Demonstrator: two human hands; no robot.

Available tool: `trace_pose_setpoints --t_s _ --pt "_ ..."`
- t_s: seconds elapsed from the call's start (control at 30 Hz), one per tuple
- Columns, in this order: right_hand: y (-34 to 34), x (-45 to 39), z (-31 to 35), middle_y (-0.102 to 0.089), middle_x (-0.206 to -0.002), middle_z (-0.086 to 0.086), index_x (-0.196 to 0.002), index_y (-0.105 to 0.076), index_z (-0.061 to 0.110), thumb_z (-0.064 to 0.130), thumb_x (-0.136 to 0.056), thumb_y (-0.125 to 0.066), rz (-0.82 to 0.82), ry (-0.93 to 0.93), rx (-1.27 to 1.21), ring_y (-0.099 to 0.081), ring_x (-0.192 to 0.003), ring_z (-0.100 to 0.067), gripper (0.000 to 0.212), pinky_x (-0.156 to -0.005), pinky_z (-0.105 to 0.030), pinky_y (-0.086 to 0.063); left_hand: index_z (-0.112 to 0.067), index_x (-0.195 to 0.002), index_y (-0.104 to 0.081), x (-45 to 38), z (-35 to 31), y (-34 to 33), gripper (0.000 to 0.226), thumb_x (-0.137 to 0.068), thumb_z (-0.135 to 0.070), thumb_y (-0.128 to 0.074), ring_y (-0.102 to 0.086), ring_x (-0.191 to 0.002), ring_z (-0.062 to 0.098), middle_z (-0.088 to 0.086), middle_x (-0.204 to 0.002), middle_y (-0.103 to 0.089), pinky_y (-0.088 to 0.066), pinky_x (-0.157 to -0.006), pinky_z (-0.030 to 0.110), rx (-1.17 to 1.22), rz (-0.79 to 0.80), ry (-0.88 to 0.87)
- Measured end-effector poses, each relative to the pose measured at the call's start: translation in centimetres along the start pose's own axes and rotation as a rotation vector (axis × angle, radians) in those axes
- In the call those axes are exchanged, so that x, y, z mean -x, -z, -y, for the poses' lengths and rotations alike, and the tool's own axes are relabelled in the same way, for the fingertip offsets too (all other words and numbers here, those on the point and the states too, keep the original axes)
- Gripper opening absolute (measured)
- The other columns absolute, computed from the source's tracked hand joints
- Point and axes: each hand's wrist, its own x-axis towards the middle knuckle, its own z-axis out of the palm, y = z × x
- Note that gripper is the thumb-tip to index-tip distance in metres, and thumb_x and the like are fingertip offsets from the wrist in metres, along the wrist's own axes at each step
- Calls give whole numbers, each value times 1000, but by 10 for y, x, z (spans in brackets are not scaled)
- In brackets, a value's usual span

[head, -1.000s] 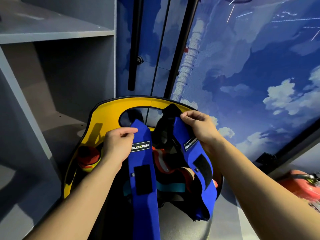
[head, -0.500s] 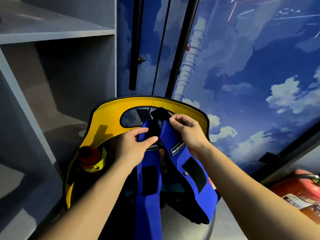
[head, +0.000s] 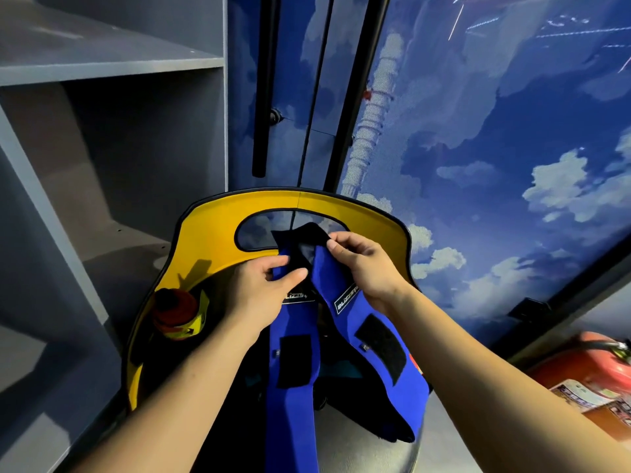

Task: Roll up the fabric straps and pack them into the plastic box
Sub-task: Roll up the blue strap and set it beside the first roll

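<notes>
Start of rolling: left hand [head: 269, 288] and right hand [head: 362, 264] each pinching the top end of the blue fabric strap [head: 297, 387], held above the yellow-rimmed container [head: 211, 233]; next, presumably, tight winding from that end.

A storage corner of an indoor amusement or activity venue: grey open shelving [head: 112, 63] on the left, a wall mural of blue sky and clouds [head: 495, 165] behind black poles [head: 261, 87], a red fire extinguisher [head: 587, 370] lying at the lower right, and a yellow, black-edged seat-like shell [head: 211, 233] holding gear
</notes>
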Motion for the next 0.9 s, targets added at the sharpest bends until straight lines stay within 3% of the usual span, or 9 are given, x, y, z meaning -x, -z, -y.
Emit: trace_pose_setpoints --t_s 0.07,0.2,0.37,0.63,0.9 --pt "0 -1 -2 -71 -89 -9 -96 -71 12 10 -97 -63 -28 10 42 -67 -80 -20 7 -73 -30 -59 -16 -118 -73 0 -1 1 43 -78 -24 -86 -67 -92 6 -14 -94 -70 -54 -86 27 8 0 2" --pt "4 -1 -5 -69 -83 -5 -96 -69 9 12 -96 -66 -64 28 123 -63 -76 -19 4 -70 -30 -56 -17 -115 -75 2 -3 1 41 -77 -26 -86 -68 -100 13 -3 -108 -73 -55 -95 36 -29 -20 4" --pt "6 2 -7 -66 -85 -7 -93 -67 11 10 -97 -63 -38 53 106 -60 -79 -19 6 -73 -28 -51 -15 -113 -76 3 -5 2 37 -79 -28 -85 -67 -99 14 -3 -104 -72 -54 -91 32 -52 -55 -6" --pt "7 7 -11 -68 -88 -8 -94 -67 9 7 -98 -60 25 77 30 -64 -79 -17 9 -73 -25 -56 -14 -112 -76 3 -6 0 34 -82 -28 -83 -66 -98 14 -3 -104 -72 -54 -89 32 -61 -61 4" --pt "7 6 -16 -67 -88 -9 -100 -67 5 7 -98 -61 45 97 28 -64 -80 -19 7 -72 -26 -56 -15 -111 -76 -3 0 -3 34 -80 -26 -85 -70 -95 18 0 -103 -75 -58 -91 43 36 -38 114"
